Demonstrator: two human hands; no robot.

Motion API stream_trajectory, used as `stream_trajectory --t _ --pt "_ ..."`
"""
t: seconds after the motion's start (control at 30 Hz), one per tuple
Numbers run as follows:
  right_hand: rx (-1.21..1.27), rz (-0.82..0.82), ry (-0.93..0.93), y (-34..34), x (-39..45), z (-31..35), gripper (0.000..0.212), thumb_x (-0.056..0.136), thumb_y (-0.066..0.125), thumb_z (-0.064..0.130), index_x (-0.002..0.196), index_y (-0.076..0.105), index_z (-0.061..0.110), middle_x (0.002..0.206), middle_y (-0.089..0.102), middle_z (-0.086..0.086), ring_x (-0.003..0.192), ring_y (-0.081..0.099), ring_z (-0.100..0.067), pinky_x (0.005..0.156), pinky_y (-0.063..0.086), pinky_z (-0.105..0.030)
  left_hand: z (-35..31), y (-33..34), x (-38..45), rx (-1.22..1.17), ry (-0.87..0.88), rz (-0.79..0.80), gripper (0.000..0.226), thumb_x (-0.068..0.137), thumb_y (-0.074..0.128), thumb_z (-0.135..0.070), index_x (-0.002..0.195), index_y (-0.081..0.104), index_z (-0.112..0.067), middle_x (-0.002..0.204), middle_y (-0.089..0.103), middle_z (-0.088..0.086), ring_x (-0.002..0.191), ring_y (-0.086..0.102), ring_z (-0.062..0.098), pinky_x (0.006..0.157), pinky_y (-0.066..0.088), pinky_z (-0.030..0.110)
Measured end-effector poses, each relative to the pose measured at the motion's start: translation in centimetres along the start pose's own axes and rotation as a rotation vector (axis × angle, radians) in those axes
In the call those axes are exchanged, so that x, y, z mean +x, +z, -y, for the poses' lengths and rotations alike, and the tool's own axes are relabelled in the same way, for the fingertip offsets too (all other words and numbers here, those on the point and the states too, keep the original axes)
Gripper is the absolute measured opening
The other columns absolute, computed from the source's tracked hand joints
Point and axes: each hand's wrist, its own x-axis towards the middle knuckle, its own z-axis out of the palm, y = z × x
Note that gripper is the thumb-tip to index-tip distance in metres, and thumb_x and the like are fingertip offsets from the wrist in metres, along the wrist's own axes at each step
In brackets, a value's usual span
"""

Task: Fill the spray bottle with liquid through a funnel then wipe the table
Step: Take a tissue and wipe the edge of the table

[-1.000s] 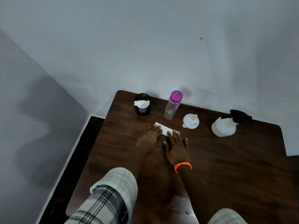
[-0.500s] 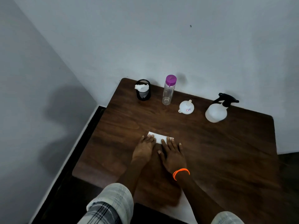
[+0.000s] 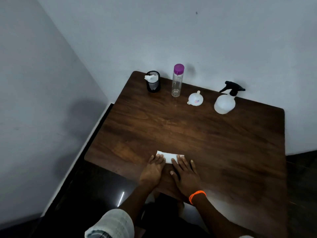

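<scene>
Both hands lie flat near the table's (image 3: pixel 223 152) front edge. The left hand (image 3: pixel 151 170) and right hand (image 3: pixel 186 176) have fingers straight, and their fingertips press down on a folded white tissue (image 3: pixel 169 157); neither hand grips anything.

Along the back edge, left to right, stand a black mesh cup (image 3: pixel 153 81) stuffed with tissues at the back-left corner, a clear bottle (image 3: pixel 177 81) with a purple cap, a white funnel (image 3: pixel 195 99) lying mouth-down with its spout up, and the spray bottle (image 3: pixel 225 100) towards the back-right. All four are well apart from the hands.

Handling, as a judgement:
- Tissue: light, limp, likely to tear or bunch under a hard drag. Flat-palm pressure suits it better than a pinch.
- Spray bottle: translucent plastic, rounded body, likely slick when wet. Best held by the neck under the black trigger head. The fill level can't be made out.
- Funnel: thin rigid plastic, very light, tips easily. Lift it by the rim or its small side tab.
- Clear bottle: looks empty or nearly so. It is tall and narrow, so it would tip easily.

Writing: the funnel carries a small red-and-blue sticker, too small to read. No other labels are visible.
</scene>
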Motion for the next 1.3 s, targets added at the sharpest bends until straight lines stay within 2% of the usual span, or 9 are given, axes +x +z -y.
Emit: stream_trajectory --t 0.27,0.57,0.7,0.8,0.9,0.97,1.03,1.17,1.3 --pt "0.005 0.032 0.133 -0.3 -3.5 -2.4 0.055 0.105 0.030 0.056 0.158 0.031 0.040 0.165 0.030 0.010 0.155 0.017 -0.008 0.126 0.009 -0.046 -2.2 2.3 2.1 0.137 0.126 0.095 0.058 0.077 0.035 -0.029 0.112 0.078 -0.013 0.123 0.072 0.007 0.115 0.068 0.023 0.116 0.035 0.046" --pt "0.024 0.005 0.228 -2.0 0.4 -4.7 0.057 0.104 0.023 0.059 0.158 0.026 0.043 0.166 0.022 0.011 0.156 0.010 -0.007 0.126 0.001 -0.043 -3.5 -1.7 6.6 0.200 0.172 0.073 0.061 0.077 0.033 -0.031 0.117 0.076 -0.016 0.128 0.070 0.003 0.123 0.064 0.019 0.116 0.031 0.042" --pt "0.010 -0.035 0.266 -3.2 4.0 -6.2 0.057 0.103 0.025 0.059 0.157 0.032 0.040 0.166 0.026 0.008 0.155 0.014 -0.008 0.125 0.002 -0.042 -3.9 -4.5 9.7 0.163 0.145 0.028 0.062 0.098 0.037 -0.023 0.157 0.028 -0.007 0.166 0.019 0.010 0.155 0.012 0.025 0.126 -0.005 0.045" --pt "0.015 -0.050 0.310 -4.0 6.8 -7.3 0.058 0.102 0.026 0.058 0.154 0.039 0.038 0.164 0.034 0.005 0.154 0.022 -0.011 0.124 0.007 -0.044 -4.0 -5.9 12.7 0.205 0.153 0.004 0.064 0.102 0.034 -0.027 0.160 0.014 -0.008 0.169 0.005 0.009 0.156 -0.002 0.024 0.119 -0.017 0.041" --pt "0.024 -0.072 0.350 -5.1 9.2 -8.4 0.061 0.101 0.020 0.061 0.156 0.035 0.039 0.167 0.027 0.007 0.156 0.016 -0.011 0.125 0.000 -0.043 -3.9 -6.9 15.7 0.194 0.208 -0.037 0.077 0.090 0.009 -0.039 0.158 0.026 -0.007 0.166 0.017 0.006 0.155 0.011 0.024 0.122 -0.012 0.040" --pt "0.037 -0.080 0.389 -5.9 10.8 -9.3 0.063 0.100 0.016 0.063 0.157 0.031 0.040 0.168 0.022 0.009 0.157 0.011 -0.011 0.125 -0.002 -0.044 -4.3 -7.4 18.4 0.232 0.246 -0.008 0.076 0.081 0.017 -0.036 0.135 0.064 -0.010 0.146 0.056 0.006 0.138 0.050 0.021 0.123 0.006 0.040" --pt "0.058 -0.094 0.432 -6.6 12.1 -9.9 0.065 0.099 0.014 0.064 0.157 0.030 0.041 0.168 0.021 0.010 0.157 0.011 -0.011 0.126 0.001 -0.047 -4.5 -8.0 20.5 0.213 0.238 0.031 0.068 0.080 0.024 -0.034 0.120 0.075 -0.013 0.131 0.068 0.005 0.127 0.060 0.020 0.117 0.028 0.042" --pt "0.075 -0.096 0.506 -7.7 13.9 -11.1 0.066 0.098 0.011 0.064 0.159 0.025 0.042 0.169 0.018 0.011 0.158 0.009 -0.014 0.126 0.001 -0.049 -5.3 -10.1 23.8 0.215 0.274 0.016 0.062 0.103 0.027 -0.031 0.160 0.016 -0.008 0.168 0.008 0.009 0.156 0.003 0.024 0.124 -0.004 0.043" --pt "0.098 -0.087 0.571 -8.5 14.8 -12.3 0.057 0.105 0.024 0.059 0.160 0.020 0.042 0.170 0.014 0.011 0.158 0.006 -0.016 0.126 -0.002 -0.050 -6.4 -11.4 27.0 0.249 0.327 -0.051 0.057 0.105 0.032 -0.021 0.159 0.018 -0.009 0.168 0.009 0.010 0.156 0.003 0.025 0.125 -0.003 0.042"
